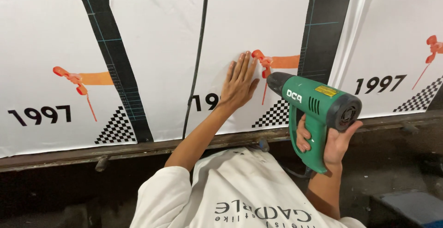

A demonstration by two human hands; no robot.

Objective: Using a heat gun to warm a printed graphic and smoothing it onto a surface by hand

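A large white printed sheet (258, 20) covers the whole upright surface, and it carries black shapes, black digits, small checkered patches and orange-and-red figures that repeat from the left edge to the right edge. It ends below on a dark metal ledge (138, 150), which runs along its lower edge. A thin dark seam (198, 57) goes down the sheet, just left of the middle. The left hand (238, 84) lies flat on the sheet with the fingers spread open, pressing beside one orange-and-red figure (277, 63) and half covering the black digits there. The right hand (328, 141) is closed around the grip of a green heat gun (318, 110), and its dark nozzle points at the sheet just right of the left hand, near but apart from it. I judge that the step in hand is warming and smoothing this part of the sheet. The next move calls for keeping the nozzle off the fingers and pressing evenly toward the seam. A yellow rectangular label (326, 91) sits on top of the gun body.
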